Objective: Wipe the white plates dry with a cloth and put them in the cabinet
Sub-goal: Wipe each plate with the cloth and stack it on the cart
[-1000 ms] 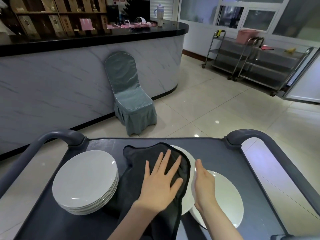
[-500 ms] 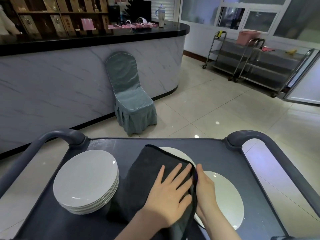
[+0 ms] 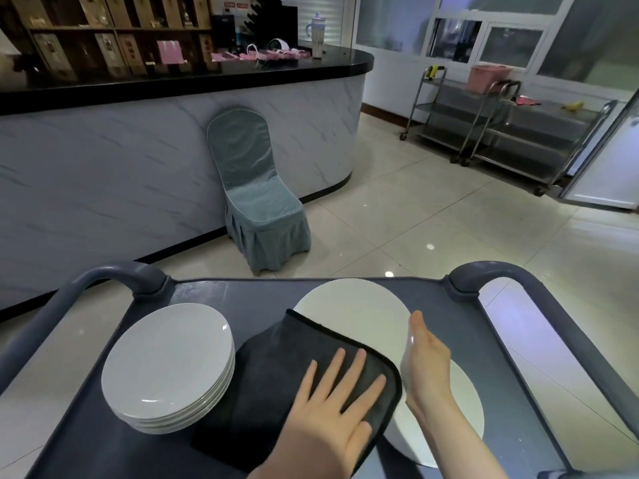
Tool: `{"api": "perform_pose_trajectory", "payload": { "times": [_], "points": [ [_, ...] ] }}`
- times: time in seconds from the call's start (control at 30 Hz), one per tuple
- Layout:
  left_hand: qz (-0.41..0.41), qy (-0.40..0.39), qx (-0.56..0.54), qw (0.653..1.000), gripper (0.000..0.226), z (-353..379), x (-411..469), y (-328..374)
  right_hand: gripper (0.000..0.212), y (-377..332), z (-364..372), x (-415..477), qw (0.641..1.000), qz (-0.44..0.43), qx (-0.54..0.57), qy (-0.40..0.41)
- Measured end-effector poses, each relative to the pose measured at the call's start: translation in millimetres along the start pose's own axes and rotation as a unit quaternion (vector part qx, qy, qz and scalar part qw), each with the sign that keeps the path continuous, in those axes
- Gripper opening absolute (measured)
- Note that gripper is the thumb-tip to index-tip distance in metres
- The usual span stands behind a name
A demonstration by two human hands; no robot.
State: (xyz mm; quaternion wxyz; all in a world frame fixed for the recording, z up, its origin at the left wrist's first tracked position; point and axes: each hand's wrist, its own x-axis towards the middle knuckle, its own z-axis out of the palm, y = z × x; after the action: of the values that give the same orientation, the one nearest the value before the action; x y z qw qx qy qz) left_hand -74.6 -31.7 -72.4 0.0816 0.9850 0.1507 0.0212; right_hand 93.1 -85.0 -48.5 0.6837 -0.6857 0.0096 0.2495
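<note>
A dark grey cloth lies over the near part of a white plate on the grey cart top. My left hand presses flat on the cloth with its fingers spread. My right hand stands edge-on against the plate's right rim, fingers straight. A second white plate lies under and to the right of my right hand. A stack of several white plates sits at the left of the cart.
The cart has raised grey handles at left and right. Beyond it stand a teal covered chair against a marble-fronted counter, and steel trolleys at the far right on the tiled floor.
My left hand has drawn the cloth back toward me, uncovering the far half of the plate. The right hand has stayed at the plate's right rim.
</note>
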Motion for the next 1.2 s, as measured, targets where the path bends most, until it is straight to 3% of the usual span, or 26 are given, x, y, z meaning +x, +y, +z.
{"api": "perform_pose_trajectory", "payload": {
  "times": [0.17, 0.27, 0.33, 0.43, 0.67, 0.83, 0.93, 1.1, 1.2],
  "points": [
    [-0.04, 0.033, 0.021, 0.998, 0.055, -13, 37, -9, 0.042, 20, 10, -19, 0.996, 0.026, 0.03, -0.074],
    [-0.067, 0.062, 0.016, 0.996, 0.059, -14, 59, -33, 0.039, 21, 16, -24, 0.999, 0.025, -0.006, -0.044],
    [-0.095, 0.075, 0.016, 0.992, 0.059, -14, 59, -49, 0.051, 12, 15, -23, 0.999, 0.029, -0.013, -0.025],
    [-0.117, 0.063, 0.028, 0.991, 0.059, -14, 42, -60, 0.046, -4, 7, -15, 1.0, 0.008, -0.015, 0.004],
    [-0.062, 0.028, 0.016, 0.998, 0.06, 5, 5, -12, 0.051, -9, -3, -5, 0.999, -0.017, 0.0, 0.033],
    [-0.034, 0.02, 0.004, 0.999, 0.059, -1, 26, 4, 0.043, 18, 8, -20, 0.998, 0.033, 0.018, -0.042],
    [-0.008, 0.03, 0.001, 1.0, 0.056, -1, 41, -14, 0.045, 20, 9, -21, 0.998, 0.039, 0.031, -0.032],
    [-0.092, 0.045, 0.011, 0.995, 0.06, -8, 50, -47, 0.043, -1, 2, -17, 1.0, 0.013, -0.014, -0.007],
    [-0.09, 0.029, 0.025, 0.995, 0.06, -8, 36, -47, 0.045, -15, -4, -11, 1.0, 0.003, -0.023, 0.015]
  ]
}}
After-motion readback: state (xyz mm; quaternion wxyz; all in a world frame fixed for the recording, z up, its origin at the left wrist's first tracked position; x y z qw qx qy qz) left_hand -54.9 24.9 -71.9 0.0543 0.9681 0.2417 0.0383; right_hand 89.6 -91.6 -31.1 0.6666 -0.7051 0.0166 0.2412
